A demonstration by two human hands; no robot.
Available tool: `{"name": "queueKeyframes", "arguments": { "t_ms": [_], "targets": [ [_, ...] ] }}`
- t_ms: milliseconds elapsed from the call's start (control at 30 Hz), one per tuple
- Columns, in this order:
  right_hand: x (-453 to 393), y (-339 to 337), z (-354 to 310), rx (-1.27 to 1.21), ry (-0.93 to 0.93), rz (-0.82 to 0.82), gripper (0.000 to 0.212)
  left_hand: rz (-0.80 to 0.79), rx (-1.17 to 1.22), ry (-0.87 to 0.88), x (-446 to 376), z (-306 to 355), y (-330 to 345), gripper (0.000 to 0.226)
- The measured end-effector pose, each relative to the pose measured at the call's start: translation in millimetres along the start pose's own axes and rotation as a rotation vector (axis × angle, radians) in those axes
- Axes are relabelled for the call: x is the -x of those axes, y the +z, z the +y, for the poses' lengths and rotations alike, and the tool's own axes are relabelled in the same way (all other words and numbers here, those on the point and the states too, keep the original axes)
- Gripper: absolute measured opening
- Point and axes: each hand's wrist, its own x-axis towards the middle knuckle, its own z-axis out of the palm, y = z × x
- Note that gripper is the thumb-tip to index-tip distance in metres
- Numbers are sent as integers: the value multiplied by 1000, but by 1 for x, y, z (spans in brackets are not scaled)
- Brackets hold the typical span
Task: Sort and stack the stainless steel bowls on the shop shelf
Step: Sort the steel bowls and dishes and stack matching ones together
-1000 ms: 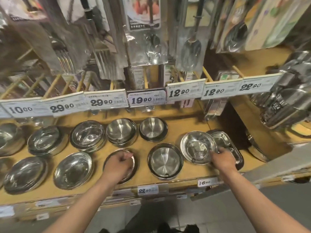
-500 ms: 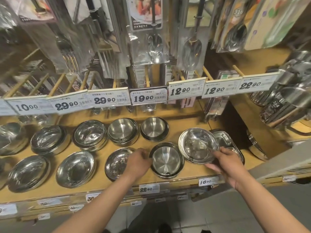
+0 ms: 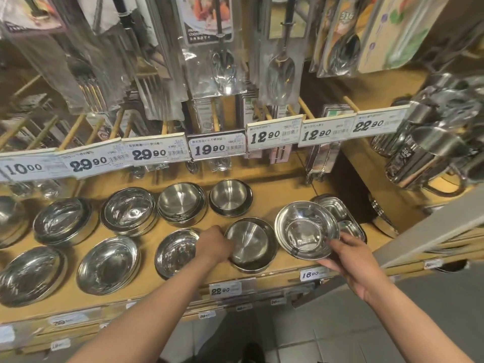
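Several stainless steel bowls lie in two rows on the wooden shelf [image 3: 285, 189]. My right hand [image 3: 348, 254] grips the near rim of a shiny wide bowl [image 3: 305, 229], tilted and lifted off the shelf at the right. My left hand [image 3: 214, 243] grips the left rim of a dark-rimmed matte bowl [image 3: 251, 243] in the front row. Just left of it sits a polished bowl [image 3: 176, 251]. Behind stand a stack of matte bowls [image 3: 180, 201] and a small dark-rimmed bowl [image 3: 230, 196].
A divided steel tray [image 3: 340, 213] lies under and behind the lifted bowl. Price tags [image 3: 217, 148] hang on pegs above the bowls, with packaged spoons [image 3: 280, 72] higher up. Steel mugs [image 3: 429, 153] crowd the right side. More bowls [image 3: 107, 265] fill the left of the shelf.
My left hand left the polished front bowl and moved right onto the dark-rimmed bowl's rim. My right hand raised and tilted the shiny bowl off the tray.
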Motion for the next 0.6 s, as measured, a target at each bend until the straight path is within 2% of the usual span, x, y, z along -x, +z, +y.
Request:
{"name": "queueKeyframes", "arguments": {
  "t_ms": [133,267,433,600],
  "targets": [
    [4,5,-3,2,21,-3,17,-118,147,-41,3,7,-16,14],
    [8,13,-11,16,39,-40,18,-113,297,-42,10,4,-32,12],
    [9,33,-24,43,56,-101,7,-206,705,-146,30,-16,-67,18],
    [7,71,-30,122,87,-242,10,-152,921,-193,53,-54,-102,20]
  ]
}}
